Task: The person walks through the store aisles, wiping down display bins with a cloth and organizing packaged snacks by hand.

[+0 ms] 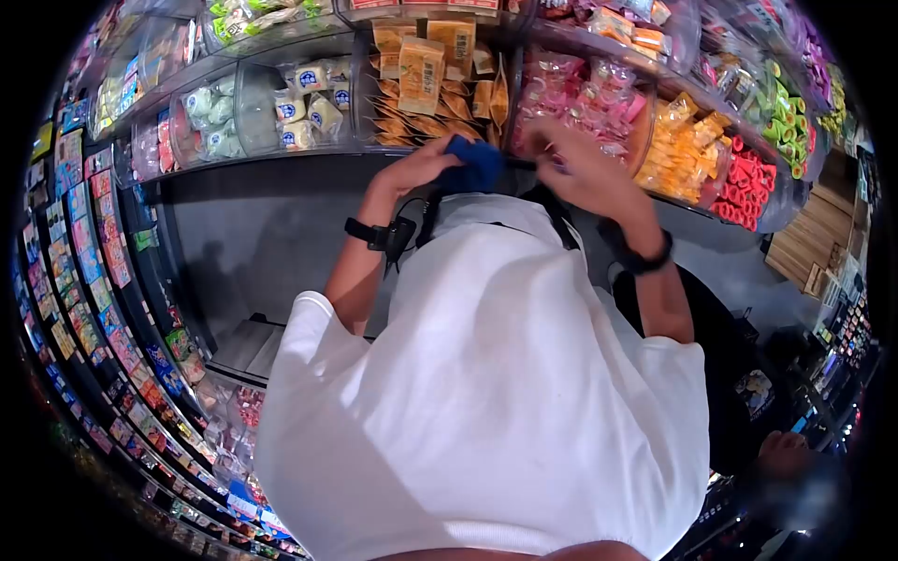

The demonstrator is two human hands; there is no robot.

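Observation:
My left hand [419, 171] is closed on a folded blue cloth [479, 166], held just in front of my waist and below the candy bins. My right hand [585, 175] is to the right of the cloth, near the front edge of the bins. It is smeared by motion, and whether something is in its fingers I cannot make out. Straight ahead is a bin of brown-orange packets [423, 75]. Pink wrapped sweets [585, 98] fill the bin beyond my right hand, with orange packets [683, 140] beside them.
White-wrapped sweets [313, 103] and pale green ones [213, 120] sit in bins at the left. Red pieces [746, 187] lie at the far right. Shelves of packaged goods [98, 309] curve along the left side. Another person in dark clothes [687, 318] is close at my right.

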